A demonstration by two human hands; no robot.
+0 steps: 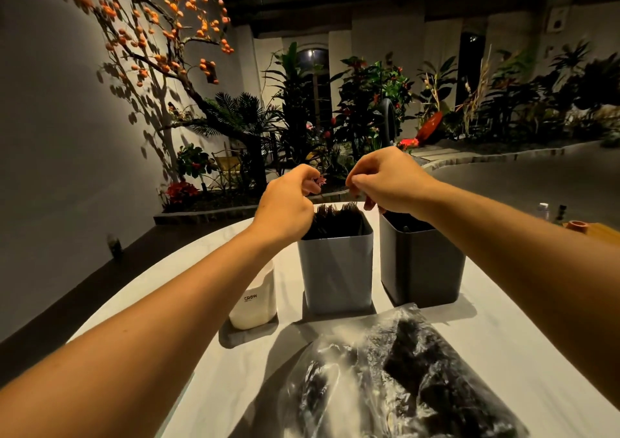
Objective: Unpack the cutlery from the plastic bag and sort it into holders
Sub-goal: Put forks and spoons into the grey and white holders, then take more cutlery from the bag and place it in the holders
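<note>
A: What's hidden? The left hand and right hand curl their fingers tight, but whether they pinch anything, I can't tell

B: And the cutlery?

A: Dark cutlery stands just below the fingertips in the grey holder; the black holder sits under the right wrist. The plastic bag lies well nearer, cut off at the bottom edge, on the white table

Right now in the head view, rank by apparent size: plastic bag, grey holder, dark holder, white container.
1. plastic bag, though it lies nearest the camera
2-3. grey holder and dark holder: alike, no ranking
4. white container, partly hidden
</note>
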